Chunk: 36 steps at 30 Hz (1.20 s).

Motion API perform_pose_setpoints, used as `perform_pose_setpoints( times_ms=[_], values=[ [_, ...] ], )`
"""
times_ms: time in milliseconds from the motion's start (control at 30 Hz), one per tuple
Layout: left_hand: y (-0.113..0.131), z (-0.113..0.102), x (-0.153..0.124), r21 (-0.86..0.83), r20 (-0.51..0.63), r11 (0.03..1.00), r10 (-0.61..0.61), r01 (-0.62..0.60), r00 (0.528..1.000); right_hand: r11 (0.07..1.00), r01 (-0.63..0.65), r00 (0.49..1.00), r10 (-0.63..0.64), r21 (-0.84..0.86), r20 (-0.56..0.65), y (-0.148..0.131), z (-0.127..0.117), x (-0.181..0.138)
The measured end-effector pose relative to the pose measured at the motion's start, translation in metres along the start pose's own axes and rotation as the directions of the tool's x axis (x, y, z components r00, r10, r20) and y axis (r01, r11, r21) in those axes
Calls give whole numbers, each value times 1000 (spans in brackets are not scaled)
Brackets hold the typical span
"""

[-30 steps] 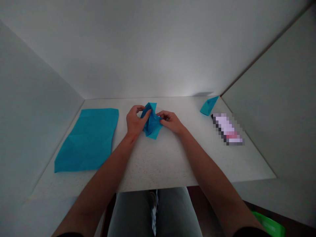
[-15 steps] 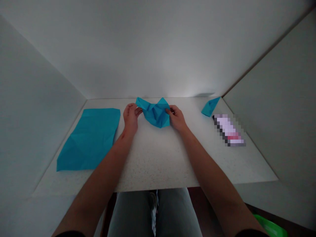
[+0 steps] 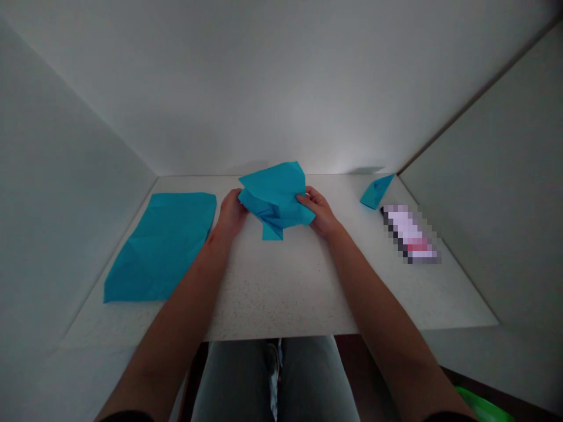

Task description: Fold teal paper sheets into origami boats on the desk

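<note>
Between my hands, above the far part of the table, is a folded and creased sheet of blue paper (image 3: pixel 281 190), with a flap rising at the top and a small square end hanging below. My left hand (image 3: pixel 232 212) grips its left edge, the fingertips partly hidden behind the paper. On the other side my right hand (image 3: pixel 320 212) pinches the right edge, thumb in front and fingers behind. A flat blue paper sheet (image 3: pixel 162 249) with faint creases lies left of my left forearm. At the far right stands a small pointed folded blue paper piece (image 3: pixel 376 192).
A phone (image 3: pixel 409 233), blurred out in blocks, lies on the right of the white speckled table (image 3: pixel 281 293). Pale walls (image 3: pixel 281 88) close in the back and both sides. Something green (image 3: pixel 484 404) shows low at the right, below the table.
The paper in my hands has been turned and opened out: a broad flap now stands up on top and a square end hangs below. Both hands keep their hold.
</note>
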<state>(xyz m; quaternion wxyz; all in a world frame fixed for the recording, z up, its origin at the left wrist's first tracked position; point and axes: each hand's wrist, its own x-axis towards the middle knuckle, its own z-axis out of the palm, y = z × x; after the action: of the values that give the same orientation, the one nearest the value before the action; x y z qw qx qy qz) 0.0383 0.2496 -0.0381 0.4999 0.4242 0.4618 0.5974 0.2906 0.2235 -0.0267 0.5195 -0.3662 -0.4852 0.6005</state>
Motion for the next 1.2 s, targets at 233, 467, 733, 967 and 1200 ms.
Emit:
perform_pose_setpoints(
  times_ms=[233, 467, 733, 967, 1200],
  values=[
    [8, 16, -17, -8, 4, 1000, -15, 15, 1000, 963, 112, 970, -160, -244, -183, 13, -9, 10],
    [-5, 32, -37, 175, 68, 977, 115, -125, 991, 937, 133, 938, -224, -322, -264, 14, -9, 10],
    [12, 22, -30, -52, 81, 991, -118, 122, 990, 999, 37, 976, -31, 25, -217, -2, -4, 5],
    [23, 12, -34, -165, 322, 932, -257, 322, 911, 998, -47, 995, 49, 37, -81, -9, -2, -2],
    [10, 9, -22, -145, 68, 978, -139, 147, 988, 999, 51, 980, -50, 4, -192, -15, -25, 1]
  ],
)
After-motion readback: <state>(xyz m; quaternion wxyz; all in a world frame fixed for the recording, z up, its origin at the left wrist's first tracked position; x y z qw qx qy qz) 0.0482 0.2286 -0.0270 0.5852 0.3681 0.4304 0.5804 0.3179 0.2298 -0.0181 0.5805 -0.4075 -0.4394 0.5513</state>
